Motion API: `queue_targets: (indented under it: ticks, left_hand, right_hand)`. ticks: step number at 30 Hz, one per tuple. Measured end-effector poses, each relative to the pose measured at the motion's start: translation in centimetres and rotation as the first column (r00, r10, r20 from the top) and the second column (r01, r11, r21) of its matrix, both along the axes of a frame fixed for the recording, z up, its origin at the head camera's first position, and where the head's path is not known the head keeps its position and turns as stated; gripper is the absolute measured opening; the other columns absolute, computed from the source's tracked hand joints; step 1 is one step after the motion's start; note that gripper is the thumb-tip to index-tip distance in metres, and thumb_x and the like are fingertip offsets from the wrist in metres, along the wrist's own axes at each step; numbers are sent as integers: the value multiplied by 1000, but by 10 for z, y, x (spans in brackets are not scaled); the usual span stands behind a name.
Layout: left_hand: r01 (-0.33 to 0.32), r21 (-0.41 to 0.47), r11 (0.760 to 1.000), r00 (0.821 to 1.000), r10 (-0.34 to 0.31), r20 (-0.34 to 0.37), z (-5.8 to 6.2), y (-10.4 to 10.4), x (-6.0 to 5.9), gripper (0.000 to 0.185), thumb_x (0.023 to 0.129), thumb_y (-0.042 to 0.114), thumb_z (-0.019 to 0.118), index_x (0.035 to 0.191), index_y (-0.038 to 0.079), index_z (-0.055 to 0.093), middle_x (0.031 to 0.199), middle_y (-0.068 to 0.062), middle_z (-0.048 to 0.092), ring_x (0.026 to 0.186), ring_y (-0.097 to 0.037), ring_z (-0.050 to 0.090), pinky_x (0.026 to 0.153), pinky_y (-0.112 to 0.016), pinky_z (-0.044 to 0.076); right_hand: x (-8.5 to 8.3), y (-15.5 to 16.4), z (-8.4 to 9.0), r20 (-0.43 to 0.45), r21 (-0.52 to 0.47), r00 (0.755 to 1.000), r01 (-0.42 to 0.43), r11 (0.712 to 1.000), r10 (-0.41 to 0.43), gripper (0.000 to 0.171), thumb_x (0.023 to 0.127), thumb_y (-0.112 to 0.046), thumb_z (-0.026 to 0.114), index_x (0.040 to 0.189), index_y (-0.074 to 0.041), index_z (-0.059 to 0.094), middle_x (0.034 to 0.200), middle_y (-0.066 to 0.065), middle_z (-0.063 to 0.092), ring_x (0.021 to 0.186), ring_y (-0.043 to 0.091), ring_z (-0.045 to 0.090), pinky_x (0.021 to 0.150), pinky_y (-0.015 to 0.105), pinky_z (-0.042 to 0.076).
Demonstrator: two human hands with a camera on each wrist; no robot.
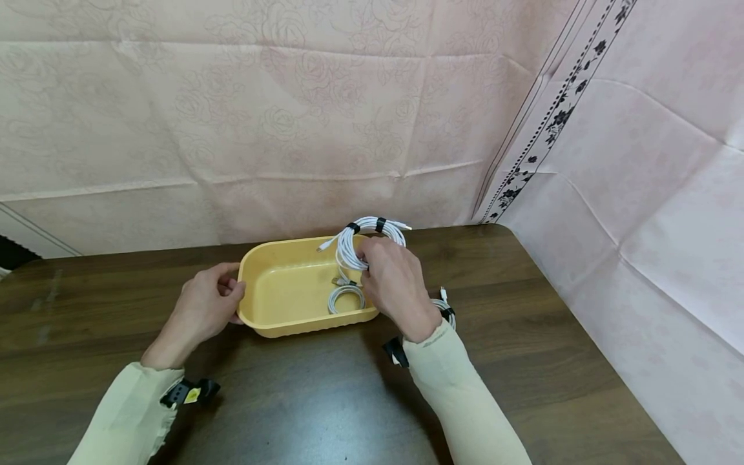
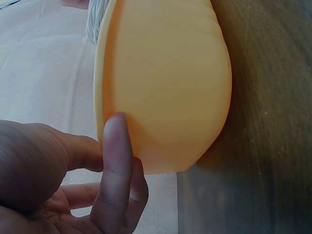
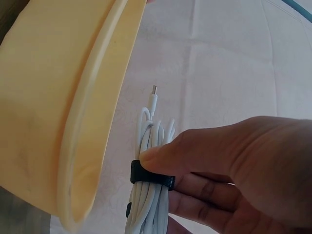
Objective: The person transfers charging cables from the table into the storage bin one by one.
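Observation:
A yellow plastic tub point(image 1: 285, 330) stands on the table near its back edge. At the tub's left end my left hand point(image 1: 209, 297) grips the rim; in the left wrist view one finger point(image 2: 117, 151) lies against the outer wall. My right hand point(image 1: 395, 278) pinches a large coiled white cable point(image 1: 347, 252) over the tub's right end. Black straps bind this coil, and in the right wrist view my thumb presses on one strap point(image 3: 146, 174). Below it, a smaller coiled cable point(image 1: 332, 301) lies inside the tub at the right.
Another white cable point(image 1: 444, 295) with a black strap lies on the brown wooden table point(image 1: 523, 336), partly hidden behind my right wrist. Patterned pale cloth point(image 1: 261, 129) hangs right behind the table and along its right side.

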State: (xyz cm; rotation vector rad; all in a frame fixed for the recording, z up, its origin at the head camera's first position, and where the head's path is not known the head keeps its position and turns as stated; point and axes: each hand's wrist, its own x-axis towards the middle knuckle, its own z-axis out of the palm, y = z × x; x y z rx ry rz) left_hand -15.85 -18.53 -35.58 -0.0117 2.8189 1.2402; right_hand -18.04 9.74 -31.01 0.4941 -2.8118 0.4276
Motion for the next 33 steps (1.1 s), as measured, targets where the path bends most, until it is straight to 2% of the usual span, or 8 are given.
queue_targets:
  ticks: [4, 10, 16, 33]
  left_hand:
    - [2, 1, 1000, 1000, -2, -2, 0, 0, 0, 49, 104, 12, 52, 148, -9, 43, 105, -22, 59, 72, -17, 65, 59, -30, 63]
    - [2, 7, 1000, 1000, -2, -10, 0, 1, 0, 49, 104, 11, 52, 147, -9, 43, 104, -22, 60, 69, -16, 65, 59, -29, 63]
    - [0, 5, 1000, 1000, 0, -7, -1, 1, 0, 49, 104, 12, 53, 147, -9, 43, 104, -22, 60, 70, -16, 65, 59, -30, 63]
    - [5, 8, 1000, 1000, -5, -12, 0, 0, 0, 49, 104, 12, 52, 147, -9, 43, 105, -22, 60, 72, -17, 65, 59, -30, 63]
  right_hand:
    - [0, -1, 0, -2, 0, 1000, -6, 1000, 6, 26, 85, 5, 64, 95, -17, 74, 92, -2, 69, 77, 12, 58, 58, 30, 49]
    - [1, -3, -2, -10, 7, 1000, -15, 1000, 15, 26, 84, 7, 63, 87, -18, 71, 85, -2, 66, 73, 13, 57, 54, 30, 45]
    - [2, -5, -3, -17, 18, 1000, -21, 1000, 21, 25, 82, 5, 66, 90, -18, 73, 88, -1, 69, 77, 13, 60, 55, 33, 48]
    - [5, -10, -3, -11, 49, 999, -37, 998, 38, 23, 86, 4, 64, 84, -18, 70, 80, -4, 59, 72, 14, 54, 53, 27, 40]
